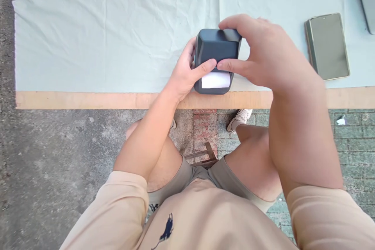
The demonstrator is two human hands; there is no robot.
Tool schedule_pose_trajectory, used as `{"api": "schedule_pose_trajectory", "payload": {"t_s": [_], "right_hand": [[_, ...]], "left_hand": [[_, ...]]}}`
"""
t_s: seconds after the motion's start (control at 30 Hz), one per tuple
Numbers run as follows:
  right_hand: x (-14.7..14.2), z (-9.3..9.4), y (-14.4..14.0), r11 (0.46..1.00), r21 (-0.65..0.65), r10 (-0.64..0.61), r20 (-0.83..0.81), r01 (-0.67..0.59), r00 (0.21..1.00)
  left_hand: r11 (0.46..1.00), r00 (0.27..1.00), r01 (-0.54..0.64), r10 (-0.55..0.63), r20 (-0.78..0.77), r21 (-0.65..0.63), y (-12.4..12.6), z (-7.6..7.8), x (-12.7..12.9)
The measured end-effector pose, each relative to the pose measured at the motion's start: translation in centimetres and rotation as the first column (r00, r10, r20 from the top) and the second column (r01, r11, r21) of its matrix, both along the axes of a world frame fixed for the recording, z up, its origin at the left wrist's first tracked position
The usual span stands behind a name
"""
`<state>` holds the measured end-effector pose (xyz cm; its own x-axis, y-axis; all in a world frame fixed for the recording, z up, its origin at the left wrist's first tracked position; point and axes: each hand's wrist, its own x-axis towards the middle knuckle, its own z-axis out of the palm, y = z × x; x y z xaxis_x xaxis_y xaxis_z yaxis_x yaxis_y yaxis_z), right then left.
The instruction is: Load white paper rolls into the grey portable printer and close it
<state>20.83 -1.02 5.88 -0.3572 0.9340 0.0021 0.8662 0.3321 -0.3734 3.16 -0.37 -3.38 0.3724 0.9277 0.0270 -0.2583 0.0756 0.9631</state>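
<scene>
A small black label printer (219, 49) is near the front edge of the cloth-covered table, a strip of white paper (216, 80) showing at its near end. My left hand (187, 68) wraps round its left side, with the thumb lying across the top face just above the paper. From the right, my right hand (258, 49) grips the printer, its forefinger at the far edge and its thumb on the top face. The two thumb tips almost meet. The fingers of my left hand under and behind the body are mostly hidden.
A pale blue wrinkled cloth (73, 35) covers the table, leaving a wooden front edge (88, 100) bare. To the right lies a smartphone (329, 47) on top of a box-like object. A grey object (367, 2) is cut off at the upper right. Below stands a wooden stool (205, 156).
</scene>
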Motion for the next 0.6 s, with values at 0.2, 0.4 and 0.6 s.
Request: {"api": "schedule_pose_trajectory", "payload": {"t_s": [0.2, 0.4, 0.6], "right_hand": [[-0.3, -0.6, 0.0, 0.999, -0.006, -0.033, -0.01, 0.033, 0.999], [0.2, -0.9, -1.0, 0.994, 0.107, -0.007, -0.049, 0.013, 0.999], [0.0, -0.5, -2.2, 0.987, 0.151, 0.043, 0.03, -0.047, 0.999]], "left_hand": [[1.0, 1.0, 0.002, -0.002, -0.016, -0.005, -0.4, 0.2, 0.2], [0.996, 0.998, 0.027, -0.022, 0.053, -0.084, 0.5, -0.6, -0.1], [0.998, 0.987, 0.064, -0.059, 0.149, -0.027, 1.0, -1.6, -0.2]]}}
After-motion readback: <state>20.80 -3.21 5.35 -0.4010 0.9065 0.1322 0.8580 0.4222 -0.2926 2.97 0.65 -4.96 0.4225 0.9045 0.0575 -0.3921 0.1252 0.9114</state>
